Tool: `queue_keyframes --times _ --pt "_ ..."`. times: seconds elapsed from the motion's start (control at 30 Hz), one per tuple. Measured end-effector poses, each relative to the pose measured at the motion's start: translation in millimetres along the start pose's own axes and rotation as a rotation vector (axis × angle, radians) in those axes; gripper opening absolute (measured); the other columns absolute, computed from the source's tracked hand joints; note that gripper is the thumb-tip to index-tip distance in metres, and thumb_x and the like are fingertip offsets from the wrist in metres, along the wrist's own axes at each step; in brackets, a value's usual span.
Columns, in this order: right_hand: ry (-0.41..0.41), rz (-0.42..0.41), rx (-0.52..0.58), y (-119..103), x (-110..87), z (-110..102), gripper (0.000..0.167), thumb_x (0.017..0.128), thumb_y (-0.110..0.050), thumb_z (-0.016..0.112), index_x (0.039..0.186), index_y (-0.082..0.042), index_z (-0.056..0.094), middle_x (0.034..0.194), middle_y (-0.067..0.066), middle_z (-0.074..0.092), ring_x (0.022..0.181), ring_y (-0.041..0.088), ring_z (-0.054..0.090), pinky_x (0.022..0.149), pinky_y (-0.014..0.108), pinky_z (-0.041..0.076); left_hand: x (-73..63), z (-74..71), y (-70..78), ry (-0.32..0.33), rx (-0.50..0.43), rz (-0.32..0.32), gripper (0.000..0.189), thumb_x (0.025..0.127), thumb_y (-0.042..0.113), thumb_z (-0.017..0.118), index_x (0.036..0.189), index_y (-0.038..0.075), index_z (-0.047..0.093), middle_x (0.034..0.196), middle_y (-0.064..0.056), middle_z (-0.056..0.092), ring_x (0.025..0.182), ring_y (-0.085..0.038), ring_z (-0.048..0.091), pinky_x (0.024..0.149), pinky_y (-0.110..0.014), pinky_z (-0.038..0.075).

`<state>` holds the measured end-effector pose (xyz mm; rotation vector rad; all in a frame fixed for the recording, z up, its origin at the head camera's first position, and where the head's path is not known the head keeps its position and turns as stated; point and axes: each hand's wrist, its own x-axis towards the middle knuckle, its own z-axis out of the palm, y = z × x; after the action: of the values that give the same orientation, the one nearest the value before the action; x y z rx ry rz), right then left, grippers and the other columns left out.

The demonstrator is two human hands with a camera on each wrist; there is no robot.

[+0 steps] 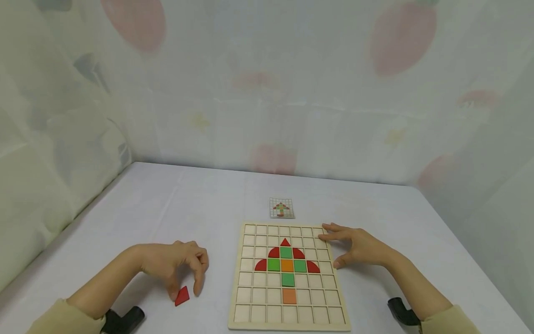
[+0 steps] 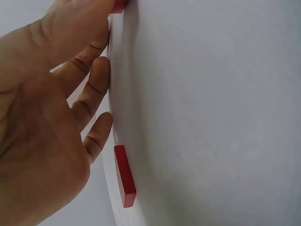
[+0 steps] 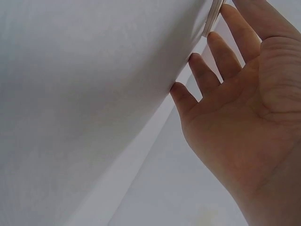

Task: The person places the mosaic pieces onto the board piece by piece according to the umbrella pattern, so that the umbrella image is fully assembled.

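My left hand (image 1: 177,264) is over the table left of the wooden grid board (image 1: 267,326). Its thumb tip touches a red flat piece (image 1: 182,296), while the index fingertip stands apart on the piece's other side. A second red piece (image 2: 124,176) lies near the little finger in the left wrist view; in the head view it is hidden. My right hand (image 1: 363,248) is at the board's right side, fingers spread, with fingertips on the upper right corner and the thumb by the edge. Red quarter-circles (image 1: 273,252), green squares (image 1: 288,279), two orange squares (image 1: 289,296) and a red triangle (image 1: 285,242) sit on the grid.
Behind the board lies a small card (image 1: 282,208) printed with a similar coloured pattern on a grid. A white cloth covers the table (image 1: 200,199). Patterned fabric (image 1: 325,116) hangs behind it and at both sides.
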<state>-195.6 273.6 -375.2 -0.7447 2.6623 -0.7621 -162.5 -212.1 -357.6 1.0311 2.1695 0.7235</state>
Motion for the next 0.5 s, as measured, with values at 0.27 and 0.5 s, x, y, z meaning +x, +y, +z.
queue_keyframes --times 0.27,0.5 --pt "-0.001 0.001 0.000 1.6 0.5 -0.3 0.075 0.066 -0.052 0.083 0.135 -0.029 0.061 0.158 0.005 0.041 0.149 0.041 0.029 0.111 0.070 0.029 5.3 3.1 3.1 0.058 0.122 -0.003 0.027 0.060 0.024 0.088 0.081 0.037 0.077 0.091 0.018 0.049 0.095 0.003 0.040 0.081 -0.028 0.029" --pt "-0.007 0.008 -0.005 1.1 0.9 -0.4 0.076 0.067 -0.052 0.083 0.135 -0.028 0.061 0.158 0.004 0.042 0.149 0.040 0.030 0.111 0.070 0.030 8.7 3.3 9.5 0.062 0.109 -0.072 0.025 0.060 0.020 0.088 0.076 0.034 0.075 0.089 0.019 0.048 0.096 0.002 0.040 0.082 -0.028 0.030"
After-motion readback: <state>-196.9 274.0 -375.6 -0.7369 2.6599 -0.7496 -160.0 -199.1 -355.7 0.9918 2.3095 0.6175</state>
